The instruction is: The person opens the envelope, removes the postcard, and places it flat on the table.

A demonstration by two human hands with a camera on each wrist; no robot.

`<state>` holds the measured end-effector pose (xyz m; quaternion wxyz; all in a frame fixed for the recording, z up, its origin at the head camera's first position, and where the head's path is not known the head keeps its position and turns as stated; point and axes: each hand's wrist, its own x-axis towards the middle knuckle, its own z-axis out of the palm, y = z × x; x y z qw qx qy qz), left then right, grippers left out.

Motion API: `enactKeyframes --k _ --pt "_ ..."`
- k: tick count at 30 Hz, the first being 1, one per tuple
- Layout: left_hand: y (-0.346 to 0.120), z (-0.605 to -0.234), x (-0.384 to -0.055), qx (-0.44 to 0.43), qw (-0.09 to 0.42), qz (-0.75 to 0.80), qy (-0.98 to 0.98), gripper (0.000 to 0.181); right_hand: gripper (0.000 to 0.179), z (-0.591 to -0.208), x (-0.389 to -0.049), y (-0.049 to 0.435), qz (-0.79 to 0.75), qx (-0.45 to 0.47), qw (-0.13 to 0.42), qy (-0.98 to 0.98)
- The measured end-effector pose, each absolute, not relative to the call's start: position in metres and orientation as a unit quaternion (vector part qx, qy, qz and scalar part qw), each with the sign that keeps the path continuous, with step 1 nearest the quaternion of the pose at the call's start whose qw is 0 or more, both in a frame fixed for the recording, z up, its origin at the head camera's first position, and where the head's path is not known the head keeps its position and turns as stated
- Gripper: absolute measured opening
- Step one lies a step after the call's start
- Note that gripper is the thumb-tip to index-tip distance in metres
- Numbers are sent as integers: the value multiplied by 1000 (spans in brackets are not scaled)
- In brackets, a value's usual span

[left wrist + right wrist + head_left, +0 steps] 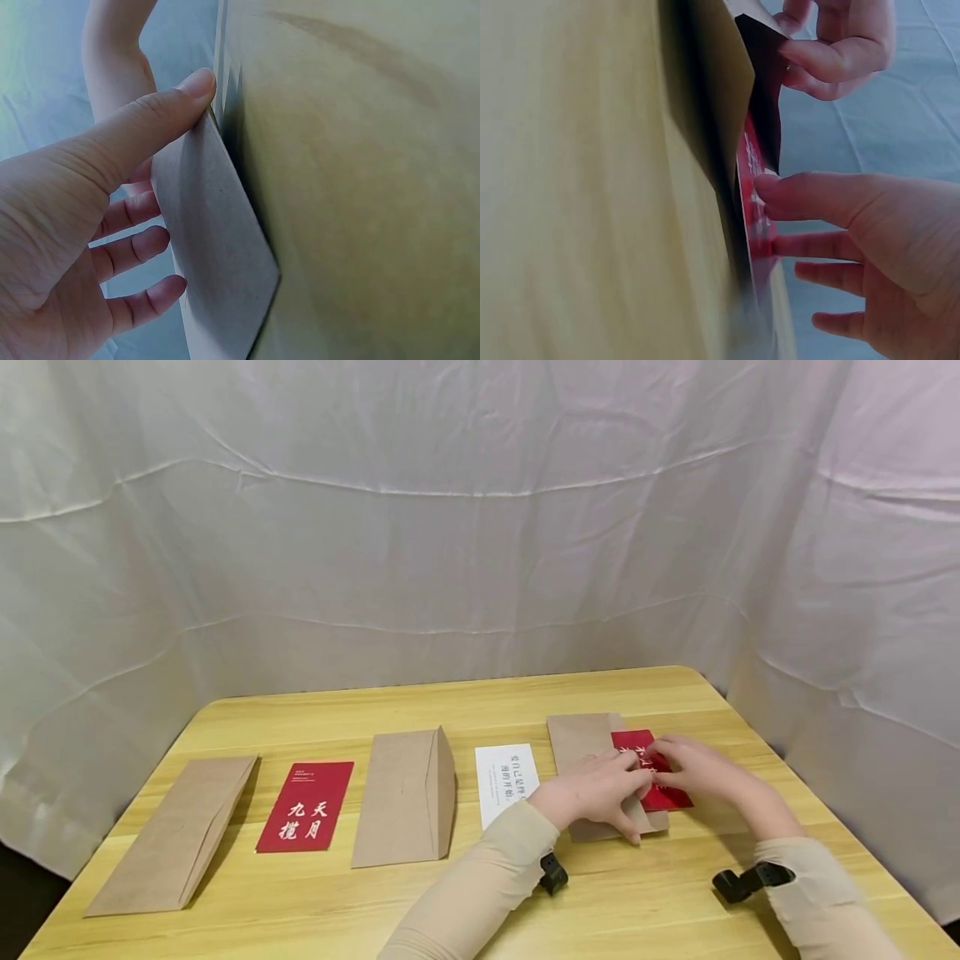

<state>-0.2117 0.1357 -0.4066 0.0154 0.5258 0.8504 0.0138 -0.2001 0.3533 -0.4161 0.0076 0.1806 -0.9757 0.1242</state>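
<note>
At the right of the table, a brown paper envelope (577, 732) lies with a red card (670, 799) overlapping its right side. My left hand (596, 785) pinches the envelope's open edge; in the left wrist view its thumb rests at the top of the pointed flap (217, 247), the other fingers spread below. Between thumb and index finger, my right hand (701, 768) holds the red card. The right wrist view shows the card (750, 199) reaching in at the envelope's mouth, under the lifted paper. White characters on the card are partly covered by fingers.
Left of the hands lies a white printed card (504, 781), partly behind the left wrist. Farther left are a second brown envelope (393, 797), another red card (307, 806) and a third envelope (168, 835). White curtains (465, 527) surround the wooden table (300, 902).
</note>
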Motion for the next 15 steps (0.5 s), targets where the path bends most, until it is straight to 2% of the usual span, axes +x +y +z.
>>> enactKeyframes --k 6,15 --pt "134 -404 -210 527 10 3 850 50 32 -420 -216 348 137 155 17 -978" --pt "135 -404 -209 524 10 3 852 51 51 -422 -230 342 128 134 12 -983"
